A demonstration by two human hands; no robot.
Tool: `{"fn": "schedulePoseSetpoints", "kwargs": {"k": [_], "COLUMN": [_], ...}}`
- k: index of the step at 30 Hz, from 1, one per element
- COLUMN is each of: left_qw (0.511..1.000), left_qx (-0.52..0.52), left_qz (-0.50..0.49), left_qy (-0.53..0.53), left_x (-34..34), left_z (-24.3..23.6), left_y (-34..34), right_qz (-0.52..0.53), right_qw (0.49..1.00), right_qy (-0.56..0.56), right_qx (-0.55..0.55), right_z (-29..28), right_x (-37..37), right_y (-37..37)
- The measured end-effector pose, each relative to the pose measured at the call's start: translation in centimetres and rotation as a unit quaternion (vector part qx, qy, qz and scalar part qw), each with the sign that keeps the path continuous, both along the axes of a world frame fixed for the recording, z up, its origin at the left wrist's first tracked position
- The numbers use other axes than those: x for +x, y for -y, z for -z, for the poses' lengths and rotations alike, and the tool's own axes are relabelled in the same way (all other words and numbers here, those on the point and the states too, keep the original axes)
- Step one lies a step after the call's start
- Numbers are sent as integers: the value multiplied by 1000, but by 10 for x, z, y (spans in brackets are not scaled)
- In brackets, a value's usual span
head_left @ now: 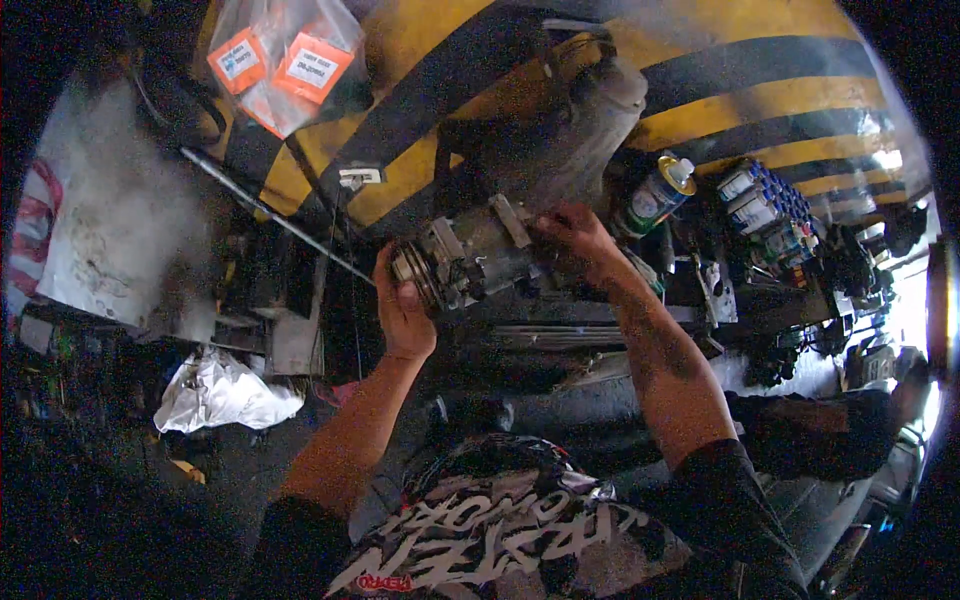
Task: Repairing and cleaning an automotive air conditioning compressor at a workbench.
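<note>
A grey metal compressor (485,252) with a grooved pulley at its left end is held up in front of me, over the workbench. Around the pulley end my left hand (402,318) is closed, with the thumb on its near side. At the opposite end, my right hand (578,240) has its fingers curled in against the housing. Those fingertips are partly hidden and dark, so I cannot see whether a small part sits between them. Dirt and brackets show along the compressor's body.
A can with a yellow cap (660,195) and a pack of blue-and-white cans (765,205) stand to the right. A large metal casing (600,125) is behind the compressor. Above hangs a clear bag of orange packets (290,70). A metal rod (265,208) slants at left, above crumpled silver sheeting (225,395).
</note>
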State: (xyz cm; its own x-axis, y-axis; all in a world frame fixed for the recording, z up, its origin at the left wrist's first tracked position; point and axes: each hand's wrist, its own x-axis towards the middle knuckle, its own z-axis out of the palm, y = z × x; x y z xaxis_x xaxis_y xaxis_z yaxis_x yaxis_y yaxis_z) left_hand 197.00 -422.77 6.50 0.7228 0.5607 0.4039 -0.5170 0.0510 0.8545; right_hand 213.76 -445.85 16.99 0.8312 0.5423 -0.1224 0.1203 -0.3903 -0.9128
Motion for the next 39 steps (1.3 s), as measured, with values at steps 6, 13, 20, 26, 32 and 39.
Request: {"fn": "schedulePoseSetpoints", "kwargs": {"k": [6, 13, 20, 26, 32, 39], "left_qw": [869, 882, 962, 992, 891, 887], "left_qx": [-286, -264, -103, -108, -291, -319], "left_qz": [200, 78, 50, 44, 248, 122], "left_qy": [-351, -382, -247, -50, -245, -312], "left_x": [-4, 22, 13, -3, -3, 25], "left_z": [-41, -49, 26, 11, -50, -14], "left_y": [-50, -25, -46, -12, -32, -43], "right_qz": [152, 93, 115, 78, 57, 79], "right_qw": [961, 986, 993, 997, 998, 995], "right_qy": [-191, 72, 12, 4, 37, -20], "right_qx": [128, 122, 32, 11, 5, -60], "right_z": [-6, 20, 4, 1, 3, -7], "right_x": [-19, -29, -26, -23, -20, -27], "right_y": [-5, -5, -9, -12, 6, -14]}}
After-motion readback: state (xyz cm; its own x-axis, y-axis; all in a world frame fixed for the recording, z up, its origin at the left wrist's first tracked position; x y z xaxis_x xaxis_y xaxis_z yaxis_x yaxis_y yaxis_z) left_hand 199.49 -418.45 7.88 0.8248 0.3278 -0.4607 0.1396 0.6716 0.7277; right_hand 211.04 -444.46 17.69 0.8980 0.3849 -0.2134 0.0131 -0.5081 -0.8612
